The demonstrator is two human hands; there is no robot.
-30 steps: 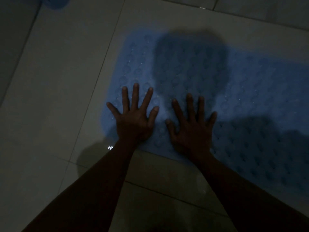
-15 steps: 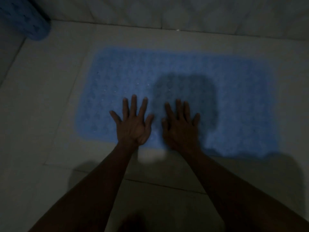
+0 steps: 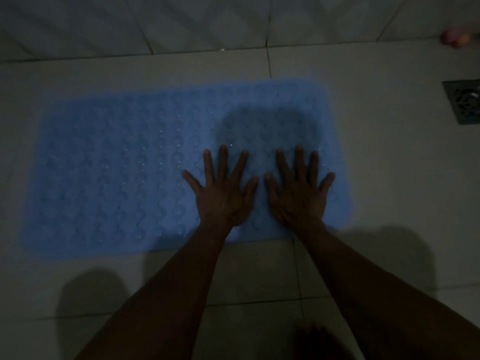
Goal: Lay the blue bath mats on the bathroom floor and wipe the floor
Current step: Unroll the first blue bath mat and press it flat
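Down on the pale tiled bathroom floor [image 3: 389, 190], the biggest thing in sight is the blue rubbery bath mat with its pattern of raised bumps [image 3: 117, 172], lying flat with its long axis running left to right across the middle of the frame. Both hands sit on its right-hand portion, near the lower edge, so the greater length of mat stretches away to the left of them. The left hand [image 3: 223, 193] is nearer that unpressed stretch; the right hand [image 3: 298, 193] lies just beside it, with its little finger reaching almost to the mat's right end. Both are spread wide, fingers straight, palms down, pressing on the mat and gripping nothing. My guess is that any further smoothing would have to travel leftward along the mat, led by the left hand. At the right edge of the frame, well apart from the mat, a dark square metal floor drain [image 3: 465, 101] is set into the tile; whether anything sits in it I cannot tell in this dim light. A small pinkish object [image 3: 454, 38] shows in the upper right corner, too blurred to identify.
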